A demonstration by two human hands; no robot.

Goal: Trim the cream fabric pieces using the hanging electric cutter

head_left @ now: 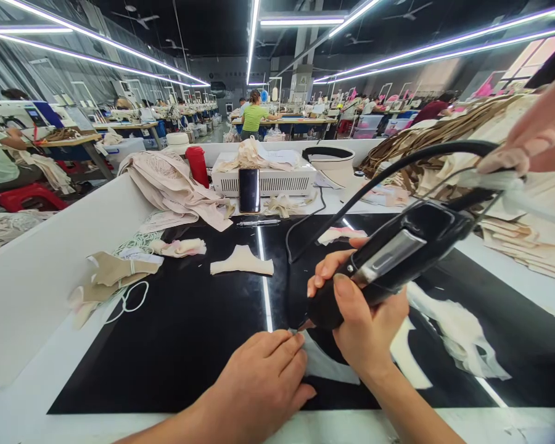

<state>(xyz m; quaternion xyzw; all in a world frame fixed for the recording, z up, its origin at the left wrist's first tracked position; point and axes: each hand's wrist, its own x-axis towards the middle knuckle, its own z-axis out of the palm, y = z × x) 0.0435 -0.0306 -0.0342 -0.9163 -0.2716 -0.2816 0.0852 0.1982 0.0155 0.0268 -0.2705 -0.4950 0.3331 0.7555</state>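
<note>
My right hand is wrapped around a black corded handheld power tool, which slants down to the left, its narrow tip near my left fingertips. My left hand lies palm down with fingers bent together, pressing the edge of a sheer white fabric piece against the black mat. Part of that fabric is hidden under the hands. Just right of my right wrist lies a cream cut piece, with a crumpled sheer white piece beyond it. Another cream piece rests flat farther back.
Another person's hand is at the upper right by the tool's cord. Beige fabric piles stand back left, more stacks at right. A phone leans on a white box; a pen lies before it.
</note>
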